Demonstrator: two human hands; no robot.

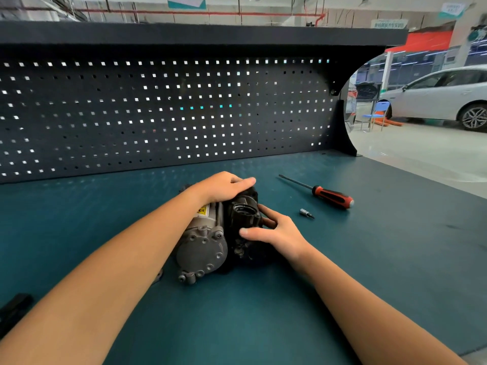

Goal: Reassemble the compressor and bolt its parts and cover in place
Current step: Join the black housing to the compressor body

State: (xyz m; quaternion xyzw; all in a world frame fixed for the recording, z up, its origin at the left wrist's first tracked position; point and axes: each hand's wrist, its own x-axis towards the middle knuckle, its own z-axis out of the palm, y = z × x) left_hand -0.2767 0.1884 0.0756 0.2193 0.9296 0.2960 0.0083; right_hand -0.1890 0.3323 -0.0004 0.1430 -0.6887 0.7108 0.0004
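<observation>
On the teal workbench [369, 259], mid-table, the left hand [224, 187] lies with fingers nearly straight over the grey cast-metal compressor [203, 248], pressing rather than gripping, while the right hand [276, 230] curls thumb and fingers round its black housing [243, 214]. Further right a small steel socket bit [305, 213] and a red-and-black-handled screwdriver [333, 198] lie untouched. I'd worry the round body rolls if that left hand eases, leaving the housing seated skewed and then fastened down crooked.
</observation>
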